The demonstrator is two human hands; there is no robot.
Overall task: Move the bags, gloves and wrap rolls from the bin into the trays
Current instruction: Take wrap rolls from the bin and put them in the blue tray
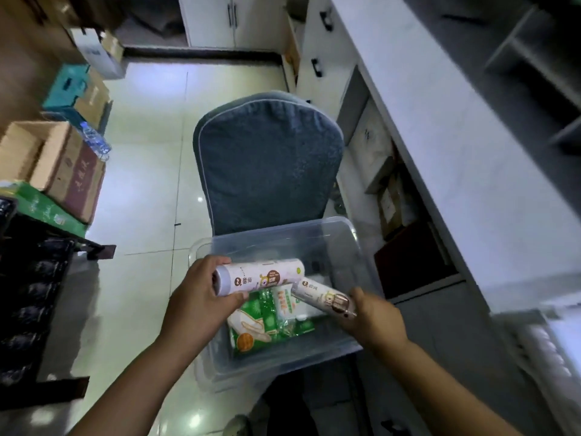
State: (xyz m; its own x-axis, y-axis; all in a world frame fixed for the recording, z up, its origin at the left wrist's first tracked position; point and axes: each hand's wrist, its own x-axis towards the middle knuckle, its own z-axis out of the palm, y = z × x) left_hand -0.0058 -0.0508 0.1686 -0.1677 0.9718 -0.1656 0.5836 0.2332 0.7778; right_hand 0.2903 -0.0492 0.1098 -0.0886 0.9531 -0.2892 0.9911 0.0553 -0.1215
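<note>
Clear bin, lower centre, seen below grey chair; larger wrap roll gripped at its end by left hand; smaller wrap roll gripped by right hand; both held over bin; green packets lying inside.

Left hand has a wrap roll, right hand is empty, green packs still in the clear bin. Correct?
Not quite. In the head view the right hand is not empty: it grips a second wrap roll. The rest holds: the left hand holds a wrap roll over the clear bin, and green packs lie in it.
</note>
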